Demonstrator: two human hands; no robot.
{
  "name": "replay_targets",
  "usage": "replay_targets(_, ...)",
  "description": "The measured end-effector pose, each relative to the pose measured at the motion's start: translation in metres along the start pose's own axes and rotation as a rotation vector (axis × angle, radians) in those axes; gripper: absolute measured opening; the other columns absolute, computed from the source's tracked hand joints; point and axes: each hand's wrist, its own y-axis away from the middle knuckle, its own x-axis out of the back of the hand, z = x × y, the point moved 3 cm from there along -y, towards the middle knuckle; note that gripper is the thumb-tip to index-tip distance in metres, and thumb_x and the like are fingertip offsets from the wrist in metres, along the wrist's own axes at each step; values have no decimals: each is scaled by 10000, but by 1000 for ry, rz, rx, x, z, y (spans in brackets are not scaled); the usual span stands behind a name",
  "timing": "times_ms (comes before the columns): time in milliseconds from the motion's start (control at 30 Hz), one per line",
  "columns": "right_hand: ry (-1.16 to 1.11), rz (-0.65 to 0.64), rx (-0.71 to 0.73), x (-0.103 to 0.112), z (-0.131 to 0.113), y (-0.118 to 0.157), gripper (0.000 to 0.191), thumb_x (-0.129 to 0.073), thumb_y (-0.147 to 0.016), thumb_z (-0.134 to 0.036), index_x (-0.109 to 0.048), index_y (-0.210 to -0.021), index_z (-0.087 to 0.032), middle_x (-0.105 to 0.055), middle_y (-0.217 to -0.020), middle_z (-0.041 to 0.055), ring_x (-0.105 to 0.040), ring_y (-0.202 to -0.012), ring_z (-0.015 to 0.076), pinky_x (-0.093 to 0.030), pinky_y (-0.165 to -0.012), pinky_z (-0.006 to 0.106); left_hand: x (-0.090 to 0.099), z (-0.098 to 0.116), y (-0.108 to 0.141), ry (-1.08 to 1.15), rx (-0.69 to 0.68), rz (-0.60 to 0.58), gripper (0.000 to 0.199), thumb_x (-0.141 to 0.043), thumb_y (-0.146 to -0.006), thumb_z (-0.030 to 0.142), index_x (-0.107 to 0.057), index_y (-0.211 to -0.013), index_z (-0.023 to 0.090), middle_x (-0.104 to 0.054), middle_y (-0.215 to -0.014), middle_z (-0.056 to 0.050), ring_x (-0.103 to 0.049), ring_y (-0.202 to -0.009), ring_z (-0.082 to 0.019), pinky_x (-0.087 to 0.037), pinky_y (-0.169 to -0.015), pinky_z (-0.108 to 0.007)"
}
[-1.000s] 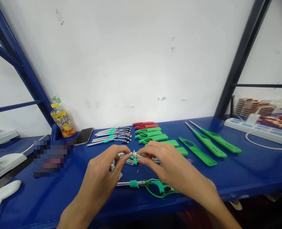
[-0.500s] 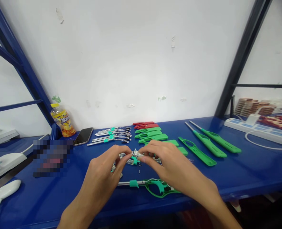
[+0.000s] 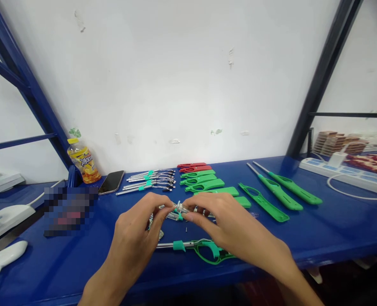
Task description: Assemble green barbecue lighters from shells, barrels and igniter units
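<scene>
Between my two hands is a small clear plastic part [image 3: 179,207] with a whitish fitting at its left end. My right hand [image 3: 218,212] pinches its clear body between thumb and fingers. The fingertips of my left hand [image 3: 144,223] are closed at the whitish end; the exact grip is too small to make out. Just below lies a half-built lighter [image 3: 204,246], its metal tube and teal trigger set in an open green shell. A tiny screw [image 3: 186,230] lies between it and my hands. More clear and teal parts [image 3: 175,216] are partly hidden behind my fingers.
Metal tubes with wires [image 3: 150,180] lie behind, beside red shells [image 3: 193,168] and green shells [image 3: 204,183]. Two green lighters [image 3: 279,191] and a shell half [image 3: 265,204] lie right. A phone [image 3: 112,182], drink bottle [image 3: 84,161] and power strip [image 3: 344,174] stand around the blue table [image 3: 319,229].
The clear part has shifted slightly left and turned a little in my fingertips. My right hand has moved slightly left; the things on the table stay put.
</scene>
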Motion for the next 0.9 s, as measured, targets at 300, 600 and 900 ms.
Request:
replay_targets(300,19,-10,48,-2,-7,-2,181,-590,-1096,-332,-746,-1084,-241,-762,-945,-19,-676,-830,163,-452,-763,299,-3,3,3,-20,-61,19,336,-494,-1001,-18,-388,-818,244,-514,-794,42,-526,-750,-118,-423,-653,-233)
replay_targets(600,7,-28,86,-1,-7,-2,223,-646,-1059,-296,-676,-852,-217,-697,-797,-39,-603,-724,144,-409,-710,286,-8,8,7,-46,-57,27,385,-391,-926,-100,-306,-777,244,-451,-767,29,-521,-713,-119,-381,-580,-226)
replay_targets(900,-55,-81,95,1,2,-2,313,-629,-1064,-291,-601,-766,-200,-664,-790,-42,-553,-723,123,-356,-677,283,-13,10,10,-25,-84,44,392,-384,-845,-134,-300,-759,239,-386,-747,45,-592,-702,-87,-469,-635,-166)
